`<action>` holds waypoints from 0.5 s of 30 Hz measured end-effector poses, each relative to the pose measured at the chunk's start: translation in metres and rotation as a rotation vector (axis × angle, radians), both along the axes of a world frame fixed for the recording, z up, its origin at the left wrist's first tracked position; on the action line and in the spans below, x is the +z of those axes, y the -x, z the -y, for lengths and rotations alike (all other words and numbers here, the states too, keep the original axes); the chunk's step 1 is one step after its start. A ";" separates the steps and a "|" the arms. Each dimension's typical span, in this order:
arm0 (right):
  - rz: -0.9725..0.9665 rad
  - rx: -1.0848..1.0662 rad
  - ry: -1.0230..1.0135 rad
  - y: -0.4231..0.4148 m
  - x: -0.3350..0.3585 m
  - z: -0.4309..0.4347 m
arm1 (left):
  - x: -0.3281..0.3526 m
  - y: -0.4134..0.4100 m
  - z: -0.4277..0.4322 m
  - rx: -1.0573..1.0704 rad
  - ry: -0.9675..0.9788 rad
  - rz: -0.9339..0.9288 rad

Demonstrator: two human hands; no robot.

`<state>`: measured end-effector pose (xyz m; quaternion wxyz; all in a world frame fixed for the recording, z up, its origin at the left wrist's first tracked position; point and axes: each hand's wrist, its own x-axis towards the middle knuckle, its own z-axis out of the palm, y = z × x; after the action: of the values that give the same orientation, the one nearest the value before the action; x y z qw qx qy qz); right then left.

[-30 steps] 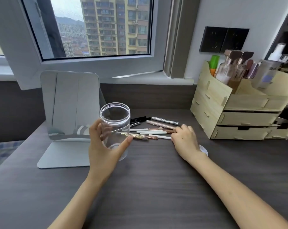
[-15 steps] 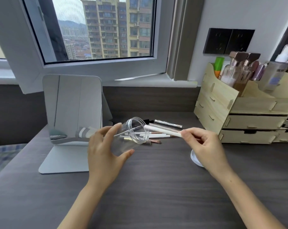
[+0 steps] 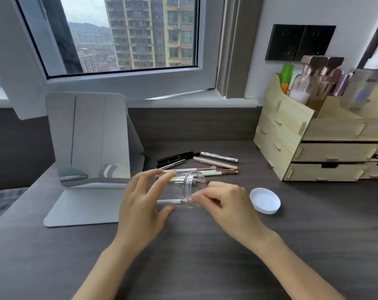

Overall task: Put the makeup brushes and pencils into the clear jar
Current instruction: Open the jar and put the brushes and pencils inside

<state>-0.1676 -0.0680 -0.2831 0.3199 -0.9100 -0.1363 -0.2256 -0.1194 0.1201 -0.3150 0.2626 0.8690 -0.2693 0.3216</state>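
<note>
1. head view: your left hand (image 3: 140, 204) has the clear jar (image 3: 179, 191) tipped on its side above the desk (image 3: 205, 267), fingers and thumb wrapped round its body, mouth facing right.
2. your right hand (image 3: 229, 204) sits at the jar's rim, fingertips pinched on the tail of a white-handled brush (image 3: 170, 201); most of the handle lies inside the glass.
3. step in hand, as i read it: you're feeding the first brush in. the jar looks to hold nothing else.
4. the other brushes and pencils (image 3: 201, 167) lie in a loose fan on the desk just behind the jar, well short of the wooden organiser (image 3: 313, 152).
5. the white lid (image 3: 265, 200) rests flat just right of your right hand, off the jar.
6. next move calls for letting the brush go so it slides to the bottom, then reaching back to the pile; keep the jar tilted or the brush may slip out.
7. writing: the black tube (image 3: 176, 157) and the organiser's bottles carry print, too blurred to read.
</note>
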 end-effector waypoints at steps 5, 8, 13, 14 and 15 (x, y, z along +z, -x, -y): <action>-0.050 -0.132 -0.381 -0.027 -0.009 0.019 | 0.003 -0.003 -0.004 0.020 0.083 -0.054; -0.050 -0.323 0.073 -0.060 -0.026 0.024 | 0.004 -0.003 -0.005 0.013 0.099 -0.062; 0.010 -0.296 0.319 -0.086 -0.045 0.021 | 0.003 -0.004 -0.007 0.019 0.139 -0.073; 0.030 -0.296 0.327 -0.089 -0.049 0.020 | 0.003 -0.004 -0.007 0.025 0.151 -0.071; 0.045 -0.302 0.338 -0.090 -0.052 0.020 | 0.003 -0.004 -0.007 0.031 0.160 -0.068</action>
<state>-0.0777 -0.0880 -0.3349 0.1222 -0.9556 -0.0415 -0.2649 -0.1151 0.1273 -0.3124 0.3353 0.8596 -0.2201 0.3166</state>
